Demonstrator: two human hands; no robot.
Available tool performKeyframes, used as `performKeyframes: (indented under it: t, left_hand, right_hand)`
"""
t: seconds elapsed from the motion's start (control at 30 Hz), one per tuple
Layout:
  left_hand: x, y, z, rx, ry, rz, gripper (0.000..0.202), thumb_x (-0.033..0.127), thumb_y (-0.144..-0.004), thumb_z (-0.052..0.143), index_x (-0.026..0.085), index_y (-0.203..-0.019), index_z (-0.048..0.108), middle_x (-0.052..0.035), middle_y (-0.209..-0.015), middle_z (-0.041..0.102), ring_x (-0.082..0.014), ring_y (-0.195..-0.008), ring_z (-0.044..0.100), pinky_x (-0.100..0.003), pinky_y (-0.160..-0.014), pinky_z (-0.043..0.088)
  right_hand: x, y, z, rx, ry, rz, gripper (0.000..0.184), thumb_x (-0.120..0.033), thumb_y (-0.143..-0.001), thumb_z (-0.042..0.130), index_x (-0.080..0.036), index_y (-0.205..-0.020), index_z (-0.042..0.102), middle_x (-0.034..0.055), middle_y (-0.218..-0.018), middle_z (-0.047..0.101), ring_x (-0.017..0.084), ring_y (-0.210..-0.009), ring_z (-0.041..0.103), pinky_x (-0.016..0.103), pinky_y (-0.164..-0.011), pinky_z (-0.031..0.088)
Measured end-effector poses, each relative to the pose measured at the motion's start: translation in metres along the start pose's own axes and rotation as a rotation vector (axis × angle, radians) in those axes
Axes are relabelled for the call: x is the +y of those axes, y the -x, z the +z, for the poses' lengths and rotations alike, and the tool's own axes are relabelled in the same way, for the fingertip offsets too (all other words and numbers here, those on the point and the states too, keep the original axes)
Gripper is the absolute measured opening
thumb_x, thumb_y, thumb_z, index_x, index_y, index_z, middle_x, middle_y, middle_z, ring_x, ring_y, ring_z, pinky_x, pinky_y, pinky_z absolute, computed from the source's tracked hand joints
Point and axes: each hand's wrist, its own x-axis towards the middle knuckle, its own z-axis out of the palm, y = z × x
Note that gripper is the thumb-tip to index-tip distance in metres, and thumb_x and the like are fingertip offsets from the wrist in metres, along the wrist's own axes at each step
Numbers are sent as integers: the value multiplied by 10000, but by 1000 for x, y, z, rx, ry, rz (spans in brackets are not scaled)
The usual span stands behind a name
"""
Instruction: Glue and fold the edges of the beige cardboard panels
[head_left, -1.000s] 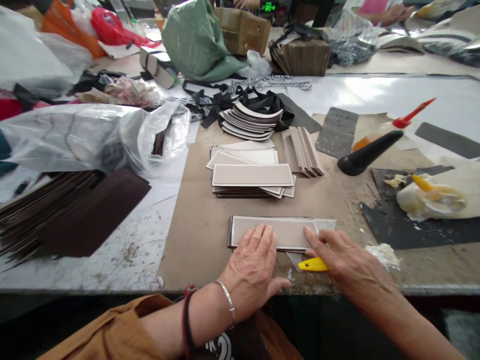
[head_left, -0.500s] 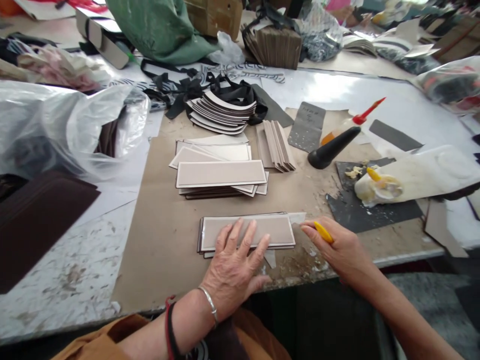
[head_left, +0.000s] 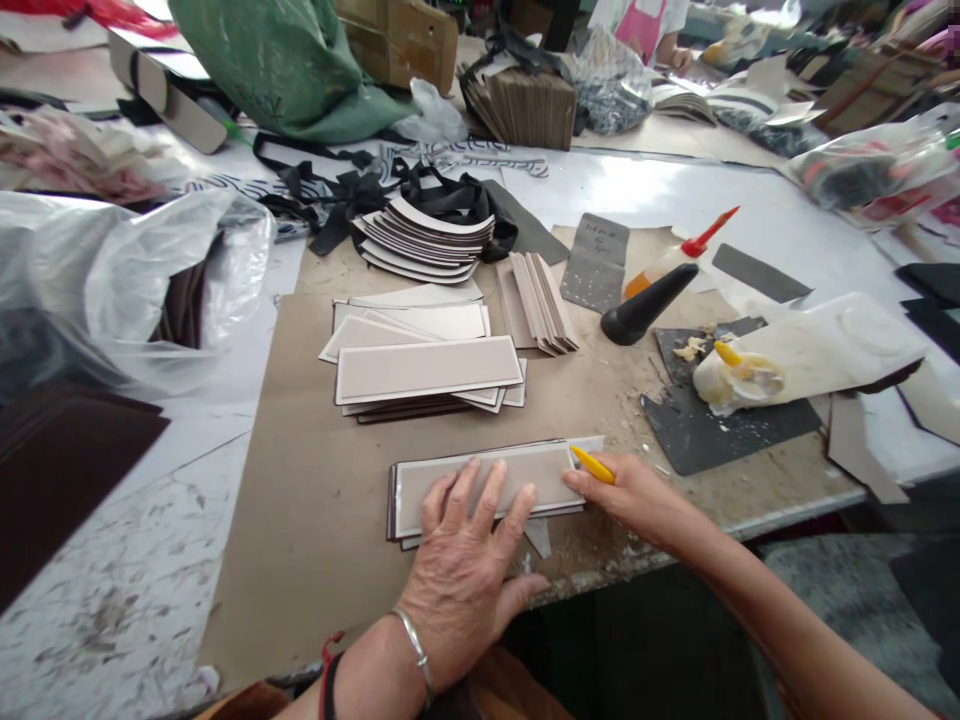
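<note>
My left hand [head_left: 469, 555] lies spread on a stack of beige rectangular panels with pale borders [head_left: 525, 482], pressing on the top one. At the stack's right end my right hand [head_left: 626, 500] is closed around a slim yellow tool [head_left: 594, 464]; the tool's exact kind is unclear. Its tip points toward the upper right corner of the top panel, and my fingers are at that panel's right edge. Behind my hands rests a looser pile of similar panels [head_left: 427, 368].
A cut-open white plastic bottle [head_left: 832, 345] holding pasty glue and another yellow tool lies at right. Near it are a black cone-shaped object [head_left: 649, 305] and a red-tipped bottle [head_left: 697, 243]. Curved pieces [head_left: 424, 240] and narrow strips [head_left: 544, 305] sit behind; a clear bag [head_left: 225, 330] is at left.
My right hand has moved left with the yellow tool, from beside the stack onto its right end. My left hand stays on the panels. The camera view has shifted slightly.
</note>
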Motion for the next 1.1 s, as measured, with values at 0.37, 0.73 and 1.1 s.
performKeyframes:
  t: [0.37,0.73,1.1]
  left_hand:
    - [1,1,3,14,10,2,661,566,-715,605,238,-1271,464,-111,-1346,447,-333,-1251,326,-492,-1001,222]
    - [-1,-4,-12,-79,184,-61,641,418,-749,623,213,-1315,404,-152,-1341,425,-347,-1237,344,-562,-975,301]
    - [-30,-15,-40,120,504,-143,508,350,-811,551,173,-1274,442,-138,-1307,471,-255,-1226,412,-462,-1034,340]
  right_hand:
    - [-7,-1,-7,-22,-67,-18,428,-587,-717,482,-172,-610,497,-32,-554,401,120,-542,379,244,-523,287]
    - [-14,9,-7,39,-82,18,422,-563,-670,564,-193,-553,398,-58,-509,351,91,-494,311,233,-479,245]
    - [-51,35,-16,296,-146,-58,399,-563,-721,551,-195,-614,440,-67,-457,396,83,-429,355,217,-428,284]
